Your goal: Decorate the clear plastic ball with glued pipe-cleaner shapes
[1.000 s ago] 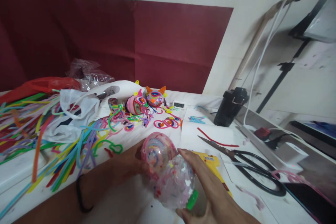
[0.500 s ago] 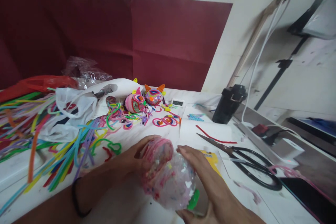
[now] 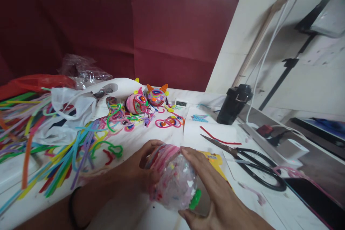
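Between my hands is a rounded clear plastic body (image 3: pixel 179 181), lying on its side above the table. Bands of pink and red fuzzy pipe cleaner wrap its left part, and a green piece (image 3: pixel 195 199) sticks out at its lower right. My left hand (image 3: pixel 147 167) grips the wrapped side, its fingers curled around it. On the bare side, my right hand (image 3: pixel 208 179) closes over it with fingers on top and thumb beneath. Beyond them stand two decorated balls, a pink one (image 3: pixel 136 103) and one with orange ears (image 3: pixel 157 97). Looped eye shapes (image 3: pixel 169 123) lie in front of those.
A heap of colourful pipe cleaners (image 3: pixel 61 158) covers the left side, beside a white cloth bag (image 3: pixel 72 106). To the right are large black-handled scissors (image 3: pixel 250 165), a red pipe cleaner (image 3: pixel 219 137), a phone (image 3: pixel 309 197), a black bottle (image 3: pixel 234 105) and a small digital clock (image 3: pixel 181 104).
The plastic body has turned in my hands, so its pink wrapped end faces farther left and away. My left fingers have shifted over the wrapped bands. The camera view has moved slightly.
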Motion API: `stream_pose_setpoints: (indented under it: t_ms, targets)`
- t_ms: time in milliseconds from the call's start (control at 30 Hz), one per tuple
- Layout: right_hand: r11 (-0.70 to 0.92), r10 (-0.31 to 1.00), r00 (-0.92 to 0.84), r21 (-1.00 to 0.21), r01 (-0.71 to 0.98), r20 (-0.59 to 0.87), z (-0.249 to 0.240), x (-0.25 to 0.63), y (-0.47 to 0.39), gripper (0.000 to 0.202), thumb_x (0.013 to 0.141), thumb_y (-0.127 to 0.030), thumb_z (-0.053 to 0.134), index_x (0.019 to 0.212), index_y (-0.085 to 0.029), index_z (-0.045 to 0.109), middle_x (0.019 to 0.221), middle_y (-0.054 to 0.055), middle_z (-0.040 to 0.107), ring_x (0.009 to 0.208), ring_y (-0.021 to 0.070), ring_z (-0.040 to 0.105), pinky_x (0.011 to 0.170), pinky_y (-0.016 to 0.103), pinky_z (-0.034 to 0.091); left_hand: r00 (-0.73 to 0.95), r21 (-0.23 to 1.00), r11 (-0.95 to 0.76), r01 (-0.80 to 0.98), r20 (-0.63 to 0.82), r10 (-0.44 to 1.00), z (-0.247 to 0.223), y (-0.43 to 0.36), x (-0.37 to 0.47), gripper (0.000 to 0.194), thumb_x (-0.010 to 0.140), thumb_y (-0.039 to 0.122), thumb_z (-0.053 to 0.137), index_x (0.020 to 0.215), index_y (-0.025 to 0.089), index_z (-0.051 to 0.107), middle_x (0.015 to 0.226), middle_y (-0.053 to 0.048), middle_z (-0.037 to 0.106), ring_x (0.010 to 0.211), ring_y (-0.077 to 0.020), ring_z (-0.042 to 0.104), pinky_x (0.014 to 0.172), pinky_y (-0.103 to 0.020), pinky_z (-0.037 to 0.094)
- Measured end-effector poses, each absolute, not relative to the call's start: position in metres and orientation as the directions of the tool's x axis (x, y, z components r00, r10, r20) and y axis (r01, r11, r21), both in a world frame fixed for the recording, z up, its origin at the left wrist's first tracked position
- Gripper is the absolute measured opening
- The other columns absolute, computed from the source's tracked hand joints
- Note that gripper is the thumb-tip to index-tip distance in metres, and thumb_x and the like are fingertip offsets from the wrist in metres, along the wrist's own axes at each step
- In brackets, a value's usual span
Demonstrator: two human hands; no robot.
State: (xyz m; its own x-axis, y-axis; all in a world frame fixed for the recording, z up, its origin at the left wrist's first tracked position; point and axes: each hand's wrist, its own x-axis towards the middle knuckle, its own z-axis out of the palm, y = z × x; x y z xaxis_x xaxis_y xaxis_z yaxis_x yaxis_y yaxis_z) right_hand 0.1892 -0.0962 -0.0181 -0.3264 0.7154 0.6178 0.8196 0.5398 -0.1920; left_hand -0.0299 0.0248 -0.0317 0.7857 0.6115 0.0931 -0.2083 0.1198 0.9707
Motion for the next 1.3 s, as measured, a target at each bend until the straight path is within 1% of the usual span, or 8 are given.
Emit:
stream_pose_setpoints:
  t_ms: [100, 233, 467, 667, 800, 933, 1067, 1300]
  targets:
    - [0.530, 0.725, -0.314, -0.205, 0.823, 0.613, -0.016, 0.188, -0.095, 0.094, 0.073, -0.027, 0.069, 0.152, -0.017, 0.019, 0.148, 0.016, 0.045, 0.135, 0.0314, 0.045, 0.103, 0.041, 0.051, 0.792, 0.971, 0.124, -0.205, 0.091, 0.603, -0.030, 0.023, -0.030, 0.071, 0.060, 0.047, 0.088, 0.118, 0.025, 0.054, 0.116, -0.005, 0.059, 0.108, -0.0271, 0.053, 0.089, -0.038, 0.042]
    - [0.538, 0.724, -0.319, -0.212, 0.816, 0.611, -0.016, 0.188, -0.097, 0.096, 0.073, -0.027, 0.069, 0.153, -0.018, 0.017, 0.149, 0.016, 0.044, 0.136, 0.0320, 0.044, 0.102, 0.042, 0.051, 0.790, 0.969, 0.132, -0.207, 0.086, 0.606, -0.025, 0.022, -0.029, 0.069, 0.060, 0.049, 0.087, 0.116, 0.026, 0.054, 0.113, -0.004, 0.060, 0.104, -0.0256, 0.054, 0.085, -0.036, 0.043]
    - [0.534, 0.755, -0.343, -0.220, 0.816, 0.559, -0.016, 0.190, -0.096, 0.096, 0.071, -0.025, 0.069, 0.152, -0.018, 0.018, 0.150, 0.016, 0.042, 0.137, 0.0314, 0.042, 0.101, 0.043, 0.051, 0.796, 0.969, 0.154, -0.196, 0.065, 0.601, -0.028, 0.021, -0.029, 0.067, 0.062, 0.045, 0.087, 0.117, 0.026, 0.054, 0.113, -0.003, 0.059, 0.104, -0.0250, 0.053, 0.087, -0.037, 0.041]
    - [0.538, 0.754, -0.345, -0.223, 0.813, 0.559, -0.019, 0.193, -0.094, 0.093, 0.074, -0.026, 0.067, 0.151, -0.016, 0.017, 0.151, 0.016, 0.040, 0.139, 0.0306, 0.039, 0.104, 0.043, 0.049, 0.806, 0.981, 0.108, -0.162, 0.069, 0.588, -0.027, 0.021, -0.030, 0.069, 0.063, 0.049, 0.085, 0.118, 0.025, 0.052, 0.114, -0.004, 0.058, 0.106, -0.0264, 0.053, 0.086, -0.037, 0.042]
    - [0.553, 0.752, -0.355, -0.237, 0.799, 0.555, -0.019, 0.193, -0.094, 0.094, 0.073, -0.027, 0.069, 0.151, -0.017, 0.016, 0.151, 0.017, 0.040, 0.138, 0.0317, 0.039, 0.105, 0.045, 0.048, 0.807, 0.983, 0.112, -0.144, 0.051, 0.588, -0.026, 0.023, -0.030, 0.069, 0.062, 0.052, 0.085, 0.117, 0.026, 0.052, 0.112, -0.004, 0.059, 0.107, -0.0261, 0.053, 0.087, -0.037, 0.043]
    - [0.575, 0.730, -0.359, -0.238, 0.783, 0.582, -0.020, 0.194, -0.094, 0.094, 0.074, -0.026, 0.068, 0.151, -0.018, 0.015, 0.150, 0.016, 0.041, 0.138, 0.0321, 0.040, 0.107, 0.048, 0.044, 0.793, 0.985, 0.085, -0.152, 0.070, 0.605, -0.026, 0.024, -0.030, 0.065, 0.063, 0.047, 0.086, 0.115, 0.026, 0.053, 0.117, -0.004, 0.059, 0.110, -0.0269, 0.053, 0.089, -0.037, 0.042]
    - [0.577, 0.731, -0.346, -0.261, 0.774, 0.588, -0.021, 0.194, -0.093, 0.092, 0.073, -0.026, 0.067, 0.151, -0.019, 0.017, 0.151, 0.015, 0.040, 0.138, 0.0315, 0.040, 0.107, 0.046, 0.045, 0.791, 0.988, 0.101, -0.118, 0.031, 0.611, -0.021, 0.020, -0.031, 0.066, 0.065, 0.046, 0.085, 0.120, 0.027, 0.052, 0.120, -0.005, 0.059, 0.106, -0.0263, 0.056, 0.087, -0.037, 0.044]
    - [0.572, 0.745, -0.349, -0.276, 0.772, 0.569, -0.022, 0.193, -0.093, 0.092, 0.074, -0.027, 0.067, 0.150, -0.018, 0.017, 0.151, 0.015, 0.039, 0.139, 0.0305, 0.038, 0.109, 0.046, 0.042, 0.784, 0.987, 0.083, -0.140, 0.059, 0.618, -0.021, 0.016, -0.031, 0.065, 0.065, 0.050, 0.084, 0.117, 0.025, 0.054, 0.117, -0.005, 0.059, 0.104, -0.0251, 0.056, 0.086, -0.037, 0.045]
